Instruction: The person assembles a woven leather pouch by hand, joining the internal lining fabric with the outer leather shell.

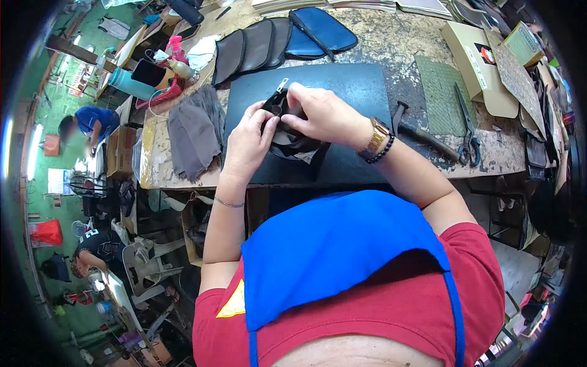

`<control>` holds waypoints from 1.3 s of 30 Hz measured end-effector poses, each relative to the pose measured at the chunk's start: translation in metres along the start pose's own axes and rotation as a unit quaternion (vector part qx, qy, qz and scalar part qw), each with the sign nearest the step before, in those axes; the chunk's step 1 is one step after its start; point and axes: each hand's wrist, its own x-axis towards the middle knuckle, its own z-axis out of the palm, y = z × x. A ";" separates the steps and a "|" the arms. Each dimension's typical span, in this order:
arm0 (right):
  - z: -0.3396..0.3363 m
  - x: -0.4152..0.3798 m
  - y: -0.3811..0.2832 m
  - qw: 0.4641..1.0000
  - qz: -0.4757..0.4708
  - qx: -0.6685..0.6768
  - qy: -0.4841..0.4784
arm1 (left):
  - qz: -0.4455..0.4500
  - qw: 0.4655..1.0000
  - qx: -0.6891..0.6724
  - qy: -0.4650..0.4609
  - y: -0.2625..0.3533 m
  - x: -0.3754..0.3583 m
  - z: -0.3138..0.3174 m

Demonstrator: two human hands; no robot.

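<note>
A dark zippered pouch point(299, 144) is held above the black mat point(348, 92) on the workbench. My left hand point(249, 137) pinches its left edge, close to a metal zipper pull point(282, 84) that sticks up at the top. On the other side, my right hand point(321, 116) has its fingers curled at the pouch's opening, thumb near the left fingertips. Folds of dark lining hang below both hands. The right fingertips are partly hidden by the material.
Brown pouches point(258, 46) and blue pouches point(327, 30) lie behind the mat. Grey cloth pieces point(194, 131) are at left. A hammer point(428, 139), scissors point(469, 134) and a cardboard box point(480, 73) lie at right. Two people sit at far left.
</note>
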 end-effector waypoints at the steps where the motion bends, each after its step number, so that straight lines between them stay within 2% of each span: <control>1: 0.003 0.001 0.005 1.000 0.003 -0.001 -0.001 | 0.002 1.000 0.012 -0.006 0.002 -0.001 -0.002; 4: 0.008 0.003 0.013 1.000 0.020 -0.019 -0.010 | 0.014 0.999 0.034 -0.016 0.004 -0.002 -0.003; 7: 0.010 0.002 0.013 1.000 0.016 -0.008 0.020 | 0.029 0.999 0.018 -0.010 -0.002 -0.002 -0.002; 10: 0.009 -0.002 0.015 0.998 -0.035 -0.034 0.040 | 0.017 0.999 -0.029 -0.022 -0.003 0.002 -0.006; 13: 0.001 -0.002 0.015 0.998 -0.022 -0.066 0.006 | 0.069 0.996 -0.056 -0.019 -0.017 0.013 -0.003; 14: 0.000 -0.002 0.018 0.994 -0.037 -0.099 0.021 | 0.039 0.994 -0.086 -0.046 -0.019 0.015 -0.004; 17: -0.005 -0.001 0.023 0.993 -0.057 -0.098 0.029 | 0.064 0.994 -0.081 -0.038 -0.017 0.020 -0.006; 24: -0.008 -0.002 0.027 0.995 -0.032 -0.094 0.008 | 0.054 0.990 -0.112 -0.062 -0.016 0.027 -0.007; 27: -0.014 0.001 0.025 0.979 -0.105 -0.142 0.097 | 0.039 0.989 -0.115 -0.082 -0.016 0.028 -0.008; 28: -0.012 0.002 0.033 0.976 -0.113 -0.141 0.118 | 0.057 0.988 -0.122 -0.074 -0.017 0.030 -0.008; 30: -0.006 0.004 0.049 0.997 -0.044 -0.044 0.045 | 0.092 0.984 -0.139 -0.064 -0.022 0.030 -0.004; 32: -0.003 0.009 0.062 0.999 0.003 0.038 -0.025 | 0.086 0.977 -0.174 -0.091 -0.025 0.034 -0.002; 35: -0.009 0.014 0.047 0.990 0.058 0.099 -0.085 | 0.029 0.961 -0.242 -0.131 -0.031 0.031 -0.004; 37: -0.006 0.013 0.041 0.987 0.051 0.107 -0.108 | -0.032 0.940 -0.295 -0.171 -0.041 0.024 -0.006; 39: -0.004 0.012 0.034 0.988 0.040 0.106 -0.109 | -0.043 0.942 -0.291 -0.163 -0.042 0.015 -0.009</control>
